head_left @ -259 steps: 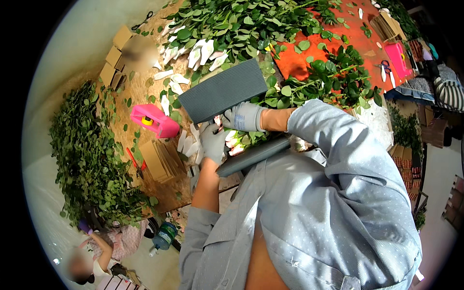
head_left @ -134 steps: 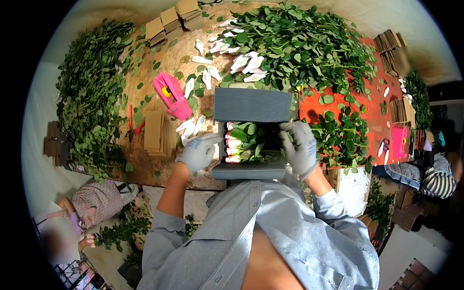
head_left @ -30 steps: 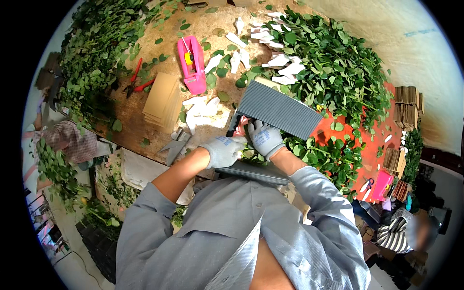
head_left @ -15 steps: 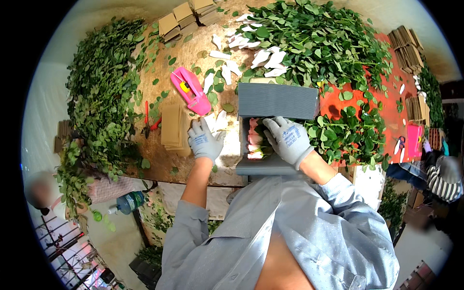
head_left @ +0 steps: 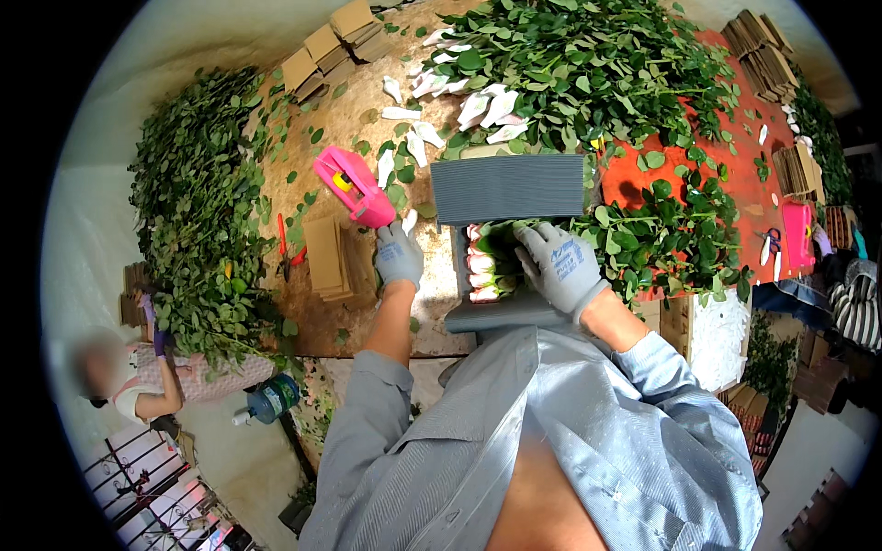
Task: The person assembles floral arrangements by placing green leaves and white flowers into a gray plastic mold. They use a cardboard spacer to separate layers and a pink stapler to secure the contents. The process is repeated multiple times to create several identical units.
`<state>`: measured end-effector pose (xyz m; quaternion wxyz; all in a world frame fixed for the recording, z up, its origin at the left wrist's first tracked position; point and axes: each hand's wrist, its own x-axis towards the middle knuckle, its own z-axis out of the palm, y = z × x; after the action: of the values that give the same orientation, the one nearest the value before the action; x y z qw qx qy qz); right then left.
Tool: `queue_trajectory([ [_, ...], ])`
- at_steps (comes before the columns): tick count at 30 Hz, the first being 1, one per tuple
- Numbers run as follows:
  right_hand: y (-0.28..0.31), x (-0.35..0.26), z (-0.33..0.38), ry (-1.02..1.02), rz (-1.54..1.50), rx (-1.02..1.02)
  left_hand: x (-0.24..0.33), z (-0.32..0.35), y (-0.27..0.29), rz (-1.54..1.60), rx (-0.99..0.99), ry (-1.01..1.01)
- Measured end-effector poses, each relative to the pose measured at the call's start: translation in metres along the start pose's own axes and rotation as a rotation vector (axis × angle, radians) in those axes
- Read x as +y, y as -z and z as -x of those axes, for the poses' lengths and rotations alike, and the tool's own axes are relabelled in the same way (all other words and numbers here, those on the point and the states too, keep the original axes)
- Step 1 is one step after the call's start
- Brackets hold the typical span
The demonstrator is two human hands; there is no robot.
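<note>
My left hand [head_left: 398, 260], in a grey glove, lies on the table with its fingers stretched out. Its fingertips are beside a white-wrapped flower bud [head_left: 410, 221] and just below a pink tape dispenser [head_left: 356, 188]. At the centre is a grey corrugated board wrap [head_left: 510, 190], with pale pink roses [head_left: 480, 266] in a column between its upper and lower panels. My right hand [head_left: 560, 264], also gloved, is over the roses' stems just right of the blooms. Its fingers curl down onto them, and the fingertips are partly hidden. Leafy stems [head_left: 661, 243] stick out to the right.
Brown cardboard pieces [head_left: 329, 259] and red-handled pruning shears [head_left: 292, 254] lie left of my left hand. Leafy stems heap at the left [head_left: 197, 184] and far side [head_left: 588, 73]. White-wrapped buds [head_left: 487, 108] lie beyond the wrap. A co-worker's gloved hand [head_left: 161, 342] reaches the left heap.
My left hand has shifted slightly right and its fingers have drawn closer together, near the white-wrapped bud. The right hand stays over the roses. At left, the co-worker's arms have come into view.
</note>
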<state>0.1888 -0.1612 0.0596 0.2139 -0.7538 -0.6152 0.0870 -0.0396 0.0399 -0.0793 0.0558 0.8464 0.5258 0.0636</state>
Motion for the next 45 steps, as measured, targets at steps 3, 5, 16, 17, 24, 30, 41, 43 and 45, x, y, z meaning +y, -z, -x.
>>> queue_trajectory([
  [3,0.0,-0.006,-0.003,0.037,-0.029,0.042,-0.023,-0.007,0.002,0.124,-0.064,-0.002],
  [5,0.003,-0.004,-0.004,0.039,-0.045,0.062,-0.019,-0.002,0.019,0.207,0.049,-0.018],
  [16,0.028,-0.023,0.009,0.01,-0.081,0.161,-0.109,0.191,0.154,0.355,-0.537,0.198],
  [17,0.031,-0.025,0.011,0.018,-0.076,0.156,-0.118,0.208,0.151,0.364,-0.534,0.204],
  [24,0.076,-0.041,0.017,-0.025,-0.056,0.421,-0.171,0.289,0.093,-0.072,-0.629,0.283],
  [30,0.134,-0.065,0.03,0.041,-0.145,0.764,-0.168,0.289,0.065,0.015,-0.654,0.071],
  [41,0.131,-0.059,0.118,-0.049,-0.009,0.893,-0.014,0.228,0.072,0.228,-0.593,-0.723],
  [43,0.094,-0.042,0.15,-0.223,-0.14,0.845,-0.01,0.225,0.065,0.243,-0.52,-0.837],
  [45,0.032,-0.024,0.192,-0.444,-0.211,0.599,-0.003,0.223,0.071,0.085,-0.686,-0.801],
])
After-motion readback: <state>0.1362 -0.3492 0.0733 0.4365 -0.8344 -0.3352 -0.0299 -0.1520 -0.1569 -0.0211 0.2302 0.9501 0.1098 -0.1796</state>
